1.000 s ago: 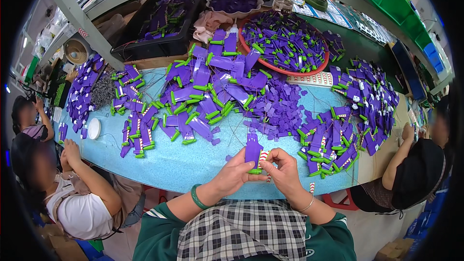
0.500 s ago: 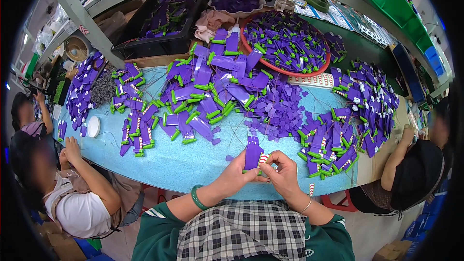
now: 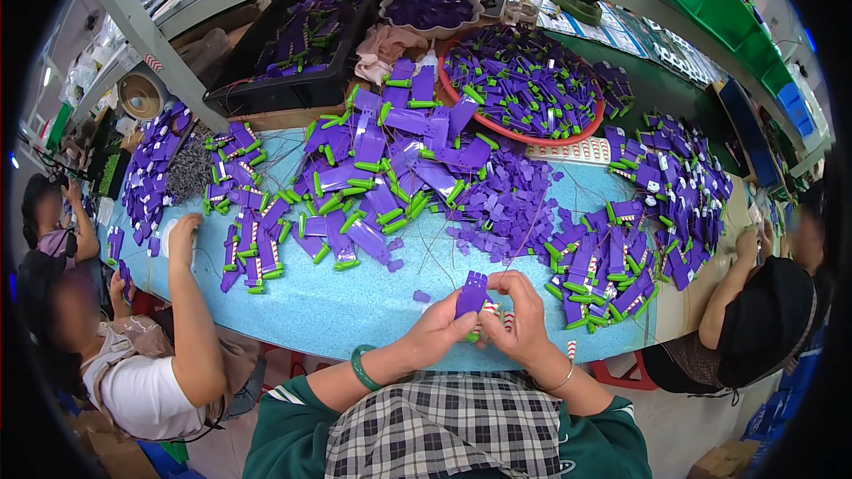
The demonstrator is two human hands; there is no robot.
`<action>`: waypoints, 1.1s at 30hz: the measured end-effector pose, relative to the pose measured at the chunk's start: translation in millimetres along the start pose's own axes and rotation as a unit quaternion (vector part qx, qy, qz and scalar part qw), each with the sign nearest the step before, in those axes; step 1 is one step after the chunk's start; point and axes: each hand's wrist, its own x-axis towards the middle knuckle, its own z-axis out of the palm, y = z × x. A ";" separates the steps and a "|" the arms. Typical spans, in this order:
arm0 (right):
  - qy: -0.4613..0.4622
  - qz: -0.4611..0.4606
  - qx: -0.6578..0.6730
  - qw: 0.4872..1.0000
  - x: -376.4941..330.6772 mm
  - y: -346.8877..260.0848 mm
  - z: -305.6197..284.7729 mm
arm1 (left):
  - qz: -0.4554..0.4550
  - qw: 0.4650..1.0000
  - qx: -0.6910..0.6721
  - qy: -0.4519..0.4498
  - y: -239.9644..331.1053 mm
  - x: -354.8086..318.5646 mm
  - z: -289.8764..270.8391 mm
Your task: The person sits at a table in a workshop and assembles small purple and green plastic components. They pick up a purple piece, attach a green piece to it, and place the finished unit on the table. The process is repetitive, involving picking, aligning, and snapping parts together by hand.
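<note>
My left hand (image 3: pixel 426 337) is closed round a purple plastic piece (image 3: pixel 470 293) with a green end, held just above the table's near edge. The piece leans with its notched end up and away from me. My right hand (image 3: pixel 525 324) pinches at its lower right side, where a red-and-white striped sticker (image 3: pixel 490 308) shows between the hands. Fingers hide most of the green end. Another striped sticker (image 3: pixel 571 350) hangs beside my right wrist. Close ahead on the table lies a small purple scrap (image 3: pixel 422 296).
Purple pieces with green ends (image 3: pixel 377 177) are heaped across the blue table (image 3: pixel 373 302). Behind them stand a red round basket (image 3: pixel 581 135) and a black bin (image 3: pixel 266 93). A person on the left reaches over the table (image 3: pixel 182 239); another sits at the right (image 3: pixel 745 302).
The purple piece has turned and tilted in my hands, and my right fingers have shifted higher along it. At the left, the other person's hand has reached out to the white round lid.
</note>
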 end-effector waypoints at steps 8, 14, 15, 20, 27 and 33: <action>-0.152 0.061 0.149 0.975 3.7 -1.2 1.8 | -0.228 0.908 -0.325 -0.135 -12.3 9.1 -0.6; -0.142 0.150 0.364 0.908 -6.9 9.4 1.5 | -0.217 0.909 -0.285 -0.215 -7.1 10.9 -5.4; -0.127 0.163 0.408 0.889 -4.5 6.4 0.6 | -0.177 0.961 -0.166 -0.135 -1.9 9.2 -1.5; -0.069 0.242 0.420 0.872 6.4 3.5 -12.8 | 0.364 0.791 0.486 0.074 36.8 9.1 -10.4; -0.113 0.278 0.437 0.848 12.7 -5.3 -10.7 | 0.501 0.571 0.648 0.050 40.4 10.9 -16.4; -0.113 0.306 0.443 0.835 13.0 -4.5 -7.8 | 0.535 0.584 0.611 -0.010 32.3 9.0 -15.9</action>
